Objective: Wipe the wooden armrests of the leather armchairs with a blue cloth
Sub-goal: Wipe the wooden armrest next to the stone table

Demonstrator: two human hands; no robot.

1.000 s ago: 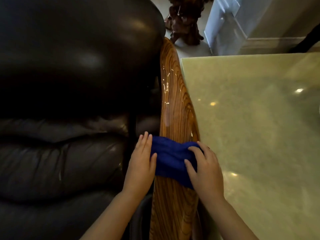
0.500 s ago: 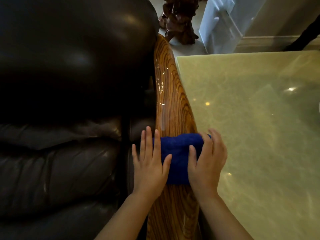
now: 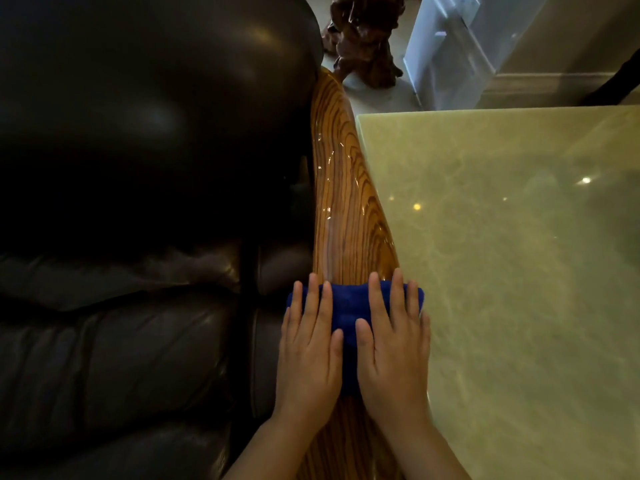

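Note:
A glossy wooden armrest point(image 3: 346, 202) with dark grain runs from the bottom centre up to the back of a dark leather armchair point(image 3: 138, 168) on the left. A blue cloth point(image 3: 348, 308) lies draped across the armrest near its lower part. My left hand point(image 3: 310, 351) presses flat on the cloth's left side, fingers straight and pointing away from me. My right hand point(image 3: 394, 344) presses flat on its right side in the same way. Most of the cloth is hidden under both palms.
A polished pale green stone table point(image 3: 519, 271) sits tight against the armrest's right side. Beyond the armrest stand a dark carved wooden base point(image 3: 363, 39) and a white cabinet point(image 3: 446, 53) on the floor.
Both hands have flattened on top of the cloth and drawn closer together. The cloth has slid slightly up the armrest, away from me.

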